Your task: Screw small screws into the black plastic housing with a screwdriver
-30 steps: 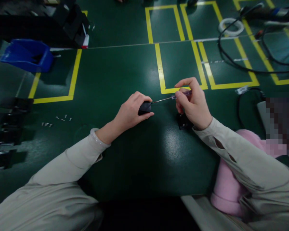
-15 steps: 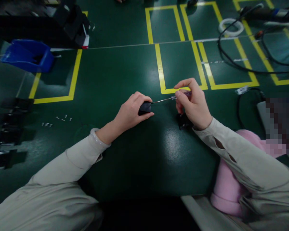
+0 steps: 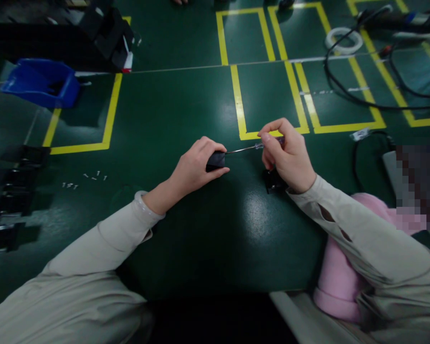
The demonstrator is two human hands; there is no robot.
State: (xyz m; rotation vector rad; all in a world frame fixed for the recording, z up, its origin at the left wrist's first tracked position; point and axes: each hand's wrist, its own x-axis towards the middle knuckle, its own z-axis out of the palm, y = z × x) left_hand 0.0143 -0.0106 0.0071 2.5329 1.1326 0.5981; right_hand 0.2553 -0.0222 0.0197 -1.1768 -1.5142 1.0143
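We log one small black part (image 3: 215, 160) lying on the green table (image 3: 172, 110), near its middle, just in front of the yellow tape outlines (image 3: 241, 107). Our left hand (image 3: 195, 167) is closed around the part, thumb below and fingers over the top, pressing it to the table. One screwdriver (image 3: 252, 147), thin metal shaft with a purple-tinted handle, lies almost level; its tip meets the right face of the part. Our right hand (image 3: 288, 155) pinches the handle between thumb and fingertips, the other fingers curled in.

One second black part (image 3: 272, 181) sits on the table directly under our right hand, partly hidden by the palm.

To the left we see a scatter of small pale screws (image 3: 84, 179), roughly seven; too small for a firm count. Further left, dark fixtures (image 3: 10, 200) stand stacked along the table edge, number unclear in the gloom. One blue bin (image 3: 39, 86) stands far left at the back, beside a black unit (image 3: 107, 33).

At the right back: one white ring (image 3: 344, 39) and several black cables (image 3: 347, 93) looping across the tape. One pink bundle (image 3: 338, 277) lies by our right sleeve. The screwdriver's shaft has a free line to the part.
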